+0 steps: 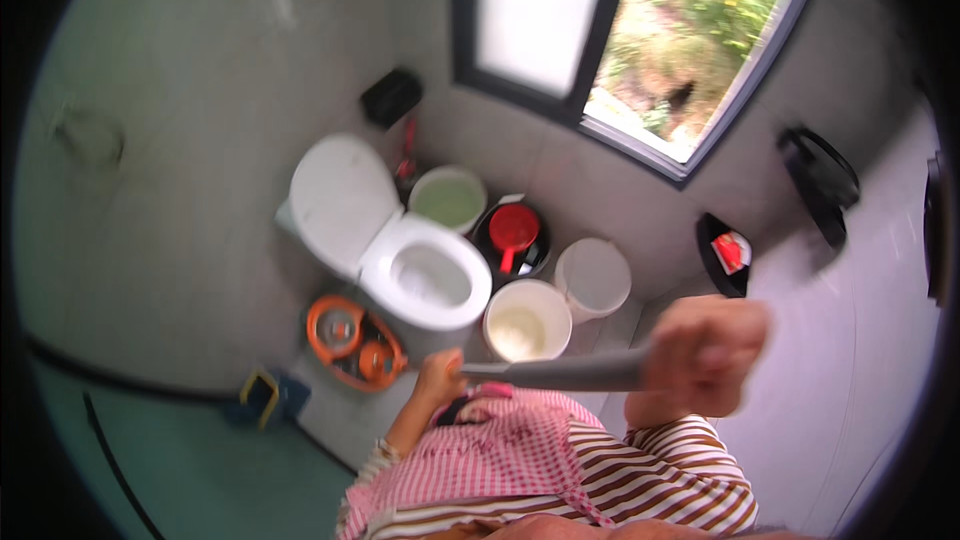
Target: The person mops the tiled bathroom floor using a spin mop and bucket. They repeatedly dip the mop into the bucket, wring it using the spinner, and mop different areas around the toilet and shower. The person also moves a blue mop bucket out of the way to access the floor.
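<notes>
My right hand (705,356), blurred, is closed around the thick grey end of a long handle (577,373), in front of my body. Further left, my left hand (442,373) grips the thinner part of the same handle. An orange and black spin-mop bucket (356,345) stands on the floor just left of my left hand. Beyond the handle is a white toilet (427,274) with its lid raised. A white bucket (527,322) holding cloudy liquid stands to the toilet's right. What the handle's far end bears cannot be made out.
Behind the toilet stand a bucket of greenish water (448,199), a dark bucket with a red dipper (514,229) and a whitish bucket (594,277). A black corner shelf (724,255) holds a red packet. A glass panel (187,465) is at lower left, an open window (667,52) above.
</notes>
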A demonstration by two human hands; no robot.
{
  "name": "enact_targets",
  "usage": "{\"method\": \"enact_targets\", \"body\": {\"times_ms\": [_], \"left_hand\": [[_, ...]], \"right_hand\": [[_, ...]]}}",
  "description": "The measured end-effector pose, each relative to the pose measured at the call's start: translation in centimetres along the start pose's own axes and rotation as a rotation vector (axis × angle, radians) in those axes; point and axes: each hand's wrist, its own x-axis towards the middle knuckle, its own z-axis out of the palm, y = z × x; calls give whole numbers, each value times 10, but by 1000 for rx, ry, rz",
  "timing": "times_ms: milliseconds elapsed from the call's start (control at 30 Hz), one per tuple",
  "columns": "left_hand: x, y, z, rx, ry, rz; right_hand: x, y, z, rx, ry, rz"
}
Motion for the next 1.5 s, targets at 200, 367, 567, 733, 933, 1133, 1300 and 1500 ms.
{"method": "enact_targets", "body": {"times_ms": [200,367,567,733,933,1133,1300,1500], "left_hand": [[0,-23,27,-20,108,-6],[-10,-38,10,5,96,-58],[-3,8,19,-121,161,30],[0,-26,19,-64,233,-11],[6,1,20,-82,130,19],[13,-17,26,-57,225,-1],[17,-12,16,-52,156,-28],[12,12,27,-93,133,-16]], "right_hand": [[-16,12,-4,26,-77,-1],[-28,31,-2,-77,-67,13],[7,-8,-27,19,-187,-25],[-20,34,-16,27,-205,-31],[10,-5,-34,28,-195,-39],[-6,26,-32,52,-187,16],[-11,27,-24,-61,-163,-4],[17,-8,-50,60,-102,-52]]}}
